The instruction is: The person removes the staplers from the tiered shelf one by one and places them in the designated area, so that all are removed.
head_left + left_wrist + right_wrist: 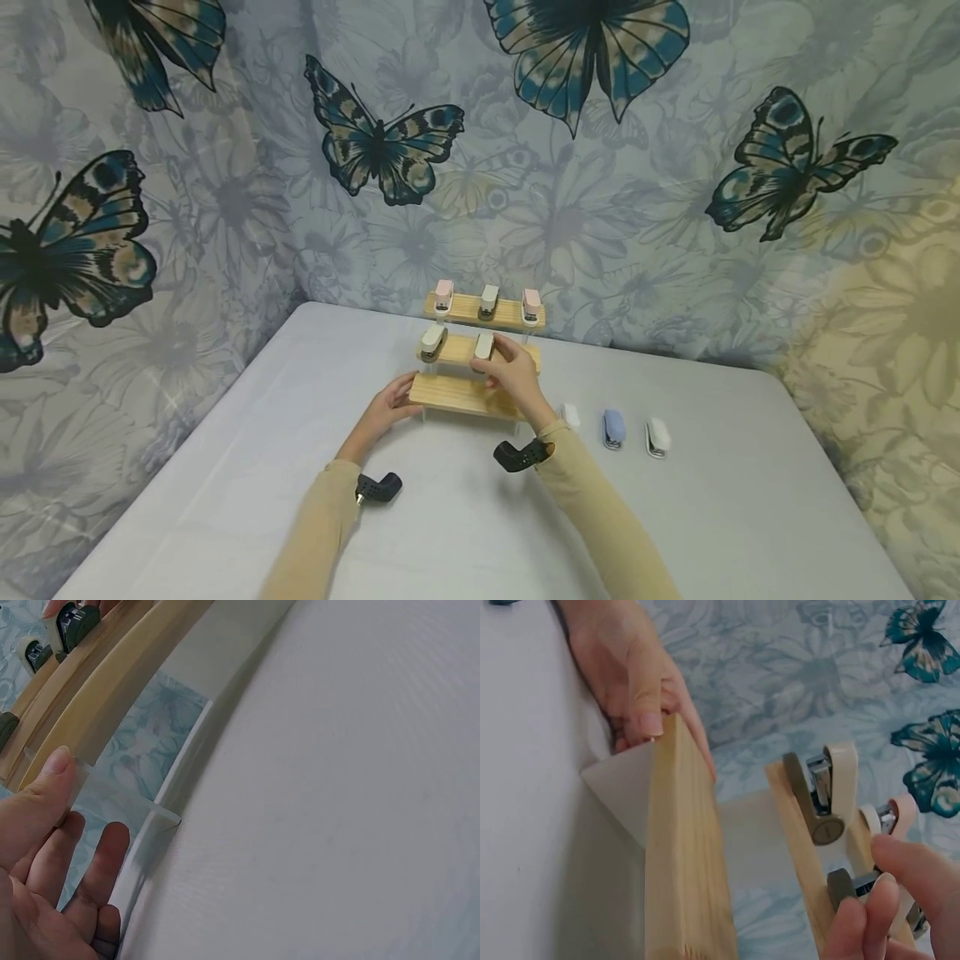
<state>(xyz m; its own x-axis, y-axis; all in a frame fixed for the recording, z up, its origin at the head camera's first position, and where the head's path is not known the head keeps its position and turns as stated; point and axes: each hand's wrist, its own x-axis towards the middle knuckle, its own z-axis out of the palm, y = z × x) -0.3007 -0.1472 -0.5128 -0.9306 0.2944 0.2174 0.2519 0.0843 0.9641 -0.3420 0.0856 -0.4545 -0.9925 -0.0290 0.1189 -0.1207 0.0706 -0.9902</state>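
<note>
Right hand [508, 372] is pinching a stapler [484, 346] on the rack's [457, 394] middle step; left hand [390, 408], fingers relaxed, is touching the rack's left end.

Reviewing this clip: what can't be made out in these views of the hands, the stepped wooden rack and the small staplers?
- Head view: the right hand covers part of the stapler it pinches on the middle step.
- Head view: the white stapler on the table is half hidden behind the right sleeve.
- Left wrist view: the left hand is cut off by the frame edge.
- Right wrist view: the wooden rack runs off the bottom.
</note>
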